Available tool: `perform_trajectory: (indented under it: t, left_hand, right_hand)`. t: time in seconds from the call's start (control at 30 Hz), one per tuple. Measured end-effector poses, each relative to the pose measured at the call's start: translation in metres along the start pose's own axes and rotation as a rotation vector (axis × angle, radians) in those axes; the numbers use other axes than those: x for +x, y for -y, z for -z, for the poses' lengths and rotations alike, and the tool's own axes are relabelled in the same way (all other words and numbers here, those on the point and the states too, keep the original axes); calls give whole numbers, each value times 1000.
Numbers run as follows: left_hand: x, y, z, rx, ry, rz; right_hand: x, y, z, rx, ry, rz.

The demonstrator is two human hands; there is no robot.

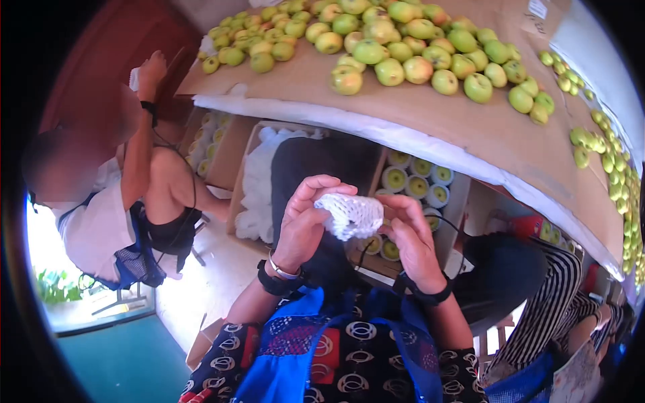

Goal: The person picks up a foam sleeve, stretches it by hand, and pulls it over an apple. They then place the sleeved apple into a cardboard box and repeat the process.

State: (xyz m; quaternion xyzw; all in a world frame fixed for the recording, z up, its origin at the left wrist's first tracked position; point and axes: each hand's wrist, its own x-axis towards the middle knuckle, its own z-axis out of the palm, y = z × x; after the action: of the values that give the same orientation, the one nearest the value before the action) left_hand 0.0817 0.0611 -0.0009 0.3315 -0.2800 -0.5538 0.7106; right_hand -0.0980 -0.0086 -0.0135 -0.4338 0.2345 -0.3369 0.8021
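Observation:
Between my two hands is a white foam net, bunched and held up above my lap. My left hand grips its left side, with the thumb pressed against the mesh. The fingers of my right hand pinch its right edge. Whether anything sits inside the net cannot be made out. Below and behind my right hand, a cardboard box holds netted apples in rows. Another box to the left is filled with white foam nets.
Many green-yellow apples lie on the cardboard-covered table ahead. A co-worker sits at the left, one hand raised with something white. Another box of netted apples stands beside them. Striped trousers show at the right.

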Motion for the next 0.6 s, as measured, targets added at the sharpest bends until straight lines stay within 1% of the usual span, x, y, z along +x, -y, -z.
perform_trajectory:
  t: [0.07, 0.1, 0.13, 0.2, 0.23, 0.3, 0.33, 0.4, 0.43, 0.47, 0.5, 0.53, 0.57, 0.6]
  left_hand:
    - [5, 9, -10, 77, -2, 6]
    - [5, 12, -13, 78, 41, 30]
    - [3, 15, -20, 173, -11, 50]
    - [4, 24, -32, 154, -159, 20]
    - [2, 30, -28, 153, -159, 27]
    - [4, 40, -12, -43, -114, 15]
    - [3, 42, -9, -36, -115, 11]
    - [0, 45, -10, -241, -138, 162]
    - [0, 40, -14, -317, -125, 207]
    - [0, 42, -14, -318, -124, 211]
    - [-1, 44, -15, -230, -142, 196]
    - [-2, 44, -15, -141, -159, 179]
    - [-5, 47, -18, -46, -102, 109]
    - [-5, 48, -15, -46, -104, 108]
  right_hand:
    - [-2, -2, 8, -28, -25, -18]
    - [-2, -6, 10, -48, -40, -46]
    - [-1, -10, 11, -40, -46, -38]
    - [-5, -20, 10, -180, -56, -8]
    - [-3, -25, 11, -88, -116, 25]
    - [-3, -29, 21, -121, -92, 29]
    - [-1, -30, 24, -158, -63, 31]
    - [0, -33, 24, -97, -67, 45]
    - [1, -34, 25, 26, -49, -5]
    - [1, -35, 27, 149, -32, -52]
    - [1, -39, 29, 150, -34, -51]
    - [1, -45, 32, 246, -19, -74]
    - [1, -49, 32, 342, -3, -99]
    - [2, -46, 27, 342, -1, -100]
